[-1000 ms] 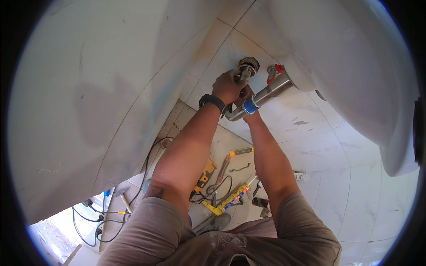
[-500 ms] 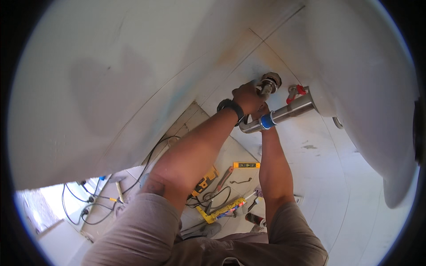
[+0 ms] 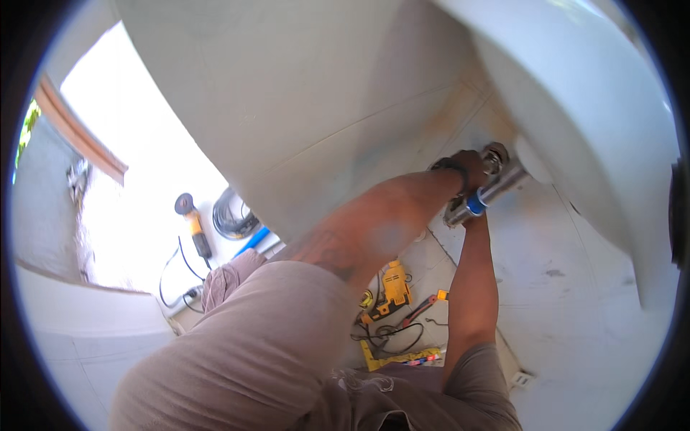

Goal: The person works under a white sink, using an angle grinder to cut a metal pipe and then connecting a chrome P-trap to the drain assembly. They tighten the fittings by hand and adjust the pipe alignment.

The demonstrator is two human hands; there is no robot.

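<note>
My left hand (image 3: 471, 167), with a dark band at its wrist, is closed round the chrome drain pipe (image 3: 503, 184) close to where it meets the wall fitting (image 3: 495, 153). Just under it, my right hand (image 3: 474, 218) is at the pipe's lower bend, beside a blue ring (image 3: 475, 203). The pipe hides most of the right hand's fingers, which appear wrapped round the bend. Above and to the right hangs the white basin (image 3: 575, 108), from which the pipe comes down.
On the floor between my arms lie a yellow power tool (image 3: 394, 286), a red-handled tool (image 3: 420, 309), dark cable and a yellow caulking gun (image 3: 402, 358). A yellow angle grinder (image 3: 192, 224) and a coiled hose (image 3: 233, 215) lie at left, past the wall's edge.
My view has swung left, bringing the grinder, coiled hose and bright opening into the picture. Both hands stay at the pipe. The red-handled valve beside it is now out of sight.
</note>
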